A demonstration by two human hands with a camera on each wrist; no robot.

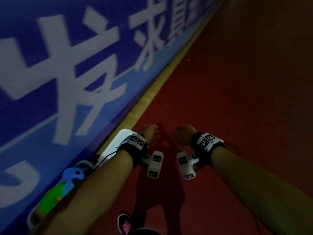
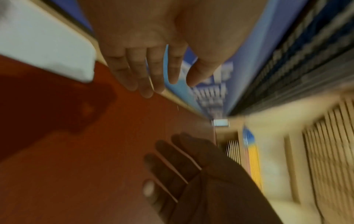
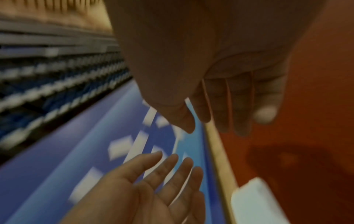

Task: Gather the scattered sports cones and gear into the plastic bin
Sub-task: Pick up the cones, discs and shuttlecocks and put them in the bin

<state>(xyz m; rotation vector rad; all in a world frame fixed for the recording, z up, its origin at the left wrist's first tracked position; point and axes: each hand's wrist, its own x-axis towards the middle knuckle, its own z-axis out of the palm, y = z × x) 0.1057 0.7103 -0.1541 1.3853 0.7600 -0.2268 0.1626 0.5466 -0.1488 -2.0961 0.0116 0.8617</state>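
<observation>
A white plastic bin (image 1: 124, 135) stands on the red floor against the blue wall, mostly hidden under my left forearm. Inside it show a blue cone-like piece (image 1: 72, 173) and a green piece (image 1: 50, 199). My left hand (image 1: 149, 133) hovers just past the bin's far corner, fingers straight and empty. My right hand (image 1: 183, 134) is level with it to the right, also empty, palm facing the left one. The left wrist view shows the left hand (image 2: 149, 72) spread beside the bin corner (image 2: 47, 50). The right wrist view shows the right hand (image 3: 229, 103) with relaxed fingers.
A blue banner wall (image 1: 67, 56) with large white characters runs along the left, with a yellow strip (image 1: 152, 92) at its foot. Red floor (image 1: 237, 90) stretches ahead and right. My shoe (image 1: 124, 223) is at the bottom. Rows of stand seats (image 3: 47, 84) rise above the banner.
</observation>
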